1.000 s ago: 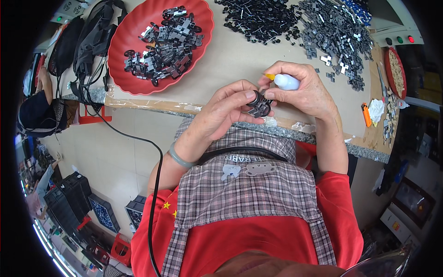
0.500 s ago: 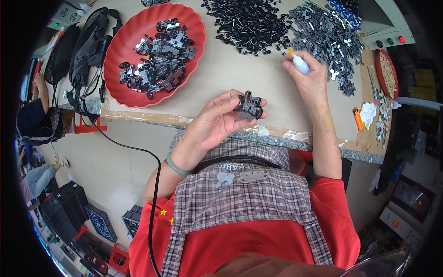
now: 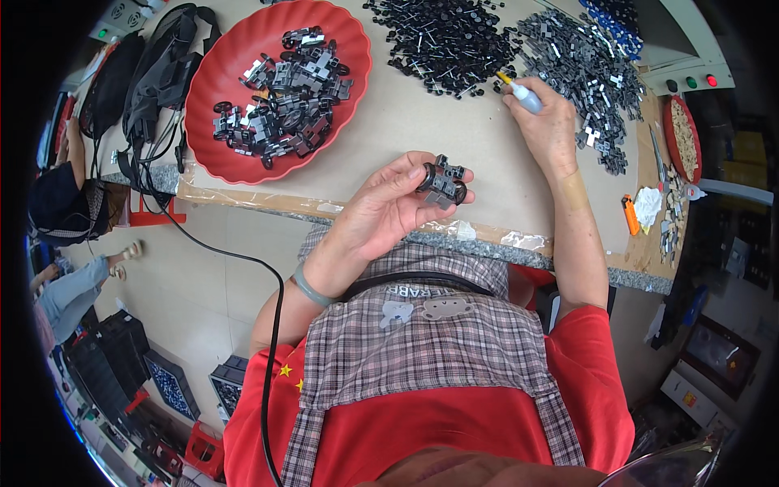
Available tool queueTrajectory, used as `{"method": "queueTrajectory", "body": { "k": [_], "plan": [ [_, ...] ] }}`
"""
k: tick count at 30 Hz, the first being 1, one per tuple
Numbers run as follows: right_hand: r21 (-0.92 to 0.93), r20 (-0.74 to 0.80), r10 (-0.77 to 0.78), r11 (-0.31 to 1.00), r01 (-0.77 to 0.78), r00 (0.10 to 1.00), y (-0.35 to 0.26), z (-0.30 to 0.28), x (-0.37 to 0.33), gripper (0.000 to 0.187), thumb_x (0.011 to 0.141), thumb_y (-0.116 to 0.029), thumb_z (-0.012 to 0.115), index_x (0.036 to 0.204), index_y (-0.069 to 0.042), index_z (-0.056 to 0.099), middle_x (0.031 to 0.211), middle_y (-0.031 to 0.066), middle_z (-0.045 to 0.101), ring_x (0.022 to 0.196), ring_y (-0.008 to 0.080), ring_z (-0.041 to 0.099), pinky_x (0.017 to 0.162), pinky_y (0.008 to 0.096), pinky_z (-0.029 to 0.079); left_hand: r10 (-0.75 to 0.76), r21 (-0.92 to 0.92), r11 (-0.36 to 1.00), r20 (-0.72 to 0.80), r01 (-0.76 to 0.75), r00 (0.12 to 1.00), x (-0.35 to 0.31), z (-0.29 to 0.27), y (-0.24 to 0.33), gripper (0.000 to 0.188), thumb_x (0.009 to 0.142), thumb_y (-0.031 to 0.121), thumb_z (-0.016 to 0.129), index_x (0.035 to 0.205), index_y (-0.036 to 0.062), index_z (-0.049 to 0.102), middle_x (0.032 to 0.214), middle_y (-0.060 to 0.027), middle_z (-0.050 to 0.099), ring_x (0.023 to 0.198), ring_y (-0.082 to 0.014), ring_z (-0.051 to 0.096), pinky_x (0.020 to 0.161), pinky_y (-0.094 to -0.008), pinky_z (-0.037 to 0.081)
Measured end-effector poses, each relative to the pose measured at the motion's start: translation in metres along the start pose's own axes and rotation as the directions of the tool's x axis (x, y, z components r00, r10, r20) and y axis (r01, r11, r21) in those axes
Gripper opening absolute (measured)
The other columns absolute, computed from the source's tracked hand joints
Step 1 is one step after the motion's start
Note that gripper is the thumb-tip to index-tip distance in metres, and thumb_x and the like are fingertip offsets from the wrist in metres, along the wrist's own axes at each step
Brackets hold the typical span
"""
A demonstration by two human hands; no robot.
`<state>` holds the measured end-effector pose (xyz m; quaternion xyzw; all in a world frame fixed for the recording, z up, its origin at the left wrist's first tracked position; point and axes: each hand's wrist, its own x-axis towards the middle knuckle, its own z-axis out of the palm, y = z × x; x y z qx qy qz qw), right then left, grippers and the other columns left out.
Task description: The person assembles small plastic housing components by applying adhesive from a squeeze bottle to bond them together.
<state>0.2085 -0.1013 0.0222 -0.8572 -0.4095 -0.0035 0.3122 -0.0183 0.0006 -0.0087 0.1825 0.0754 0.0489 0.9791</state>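
A small grey toy-car chassis with black wheels [image 3: 443, 183] is pinched between the thumb and fingers of my left hand [image 3: 383, 195], above the near edge of the table. Farther right, my right hand [image 3: 553, 130] is closed around a small whitish squeeze bottle [image 3: 527, 99] with a yellow tip. That tip points up and left, at the edge of a heap of black wheels on axles [image 3: 446, 49]. Many similar wheeled pieces [image 3: 292, 101] lie in a scalloped red tray [image 3: 213, 122] to the left.
Loose grey parts [image 3: 580, 73] are heaped at the far right, with blue parts [image 3: 613, 28] behind. An orange lighter [image 3: 630, 215] and crumpled white tissue [image 3: 647, 207] lie near the right edge. Black bags [image 3: 162, 77] and a cable [image 3: 231, 253] are at left; another person [image 3: 69, 203] sits beyond.
The bottle's tip has come slightly closer to the black heap and tilts more to the left. My left hand keeps its hold on the chassis, which has turned a little.
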Motion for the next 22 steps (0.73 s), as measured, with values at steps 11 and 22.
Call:
{"method": "queueTrajectory", "body": {
  "k": [11, 22],
  "plan": [
    [0.540, 0.168, -0.179, 0.840, 0.061, 0.969, -0.041, -0.020, -0.050, 0.014, 0.077, 0.000, 0.068, 0.091, -0.003, 0.069, 0.090, 0.0054, 0.068, 0.078, 0.0123, 0.065, 0.067, 0.0242, 0.051, 0.011, -0.005, 1.000, 0.015, -0.011, 1.000, 0.001, 0.000, -0.001, 0.038, 0.097, 0.024, 0.047, 0.129, 0.0021, 0.043, 0.124, -0.0295, 0.049, 0.110, -0.0384, 0.057, 0.087, -0.0347, 0.056],
    [0.421, 0.145, -0.421, 0.845, 0.329, 0.896, -0.048, -0.015, -0.065, 0.032, 0.067, 0.002, 0.072, 0.098, -0.006, 0.069, 0.092, 0.0070, 0.065, 0.076, 0.0193, 0.067, 0.064, 0.0270, 0.055, 0.047, 0.064, 0.997, -0.056, -0.044, 0.997, -0.002, 0.001, -0.007, 0.039, 0.097, 0.017, 0.050, 0.130, -0.0022, 0.043, 0.118, -0.0154, 0.056, 0.106, -0.0281, 0.061, 0.089, -0.0387, 0.055]
  ]
}}
